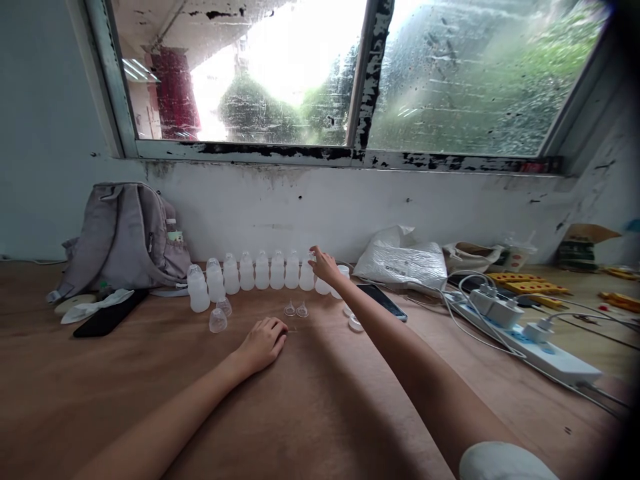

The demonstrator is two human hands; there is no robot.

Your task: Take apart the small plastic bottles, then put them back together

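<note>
A row of several small translucent white bottles stands on the wooden table near the wall. My right hand reaches out to the right end of the row, fingers closed around the top of the last bottle. My left hand rests on the table in front of the row, fingers curled under, holding nothing that I can see. Two small clear nipples lie between my hands. Two clear caps sit by the left end of the row, and white rings lie under my right forearm.
A grey backpack leans on the wall at the left, with a black flat object and white cloth before it. A phone, white plastic bag, power strip with cables and yellow parts lie to the right.
</note>
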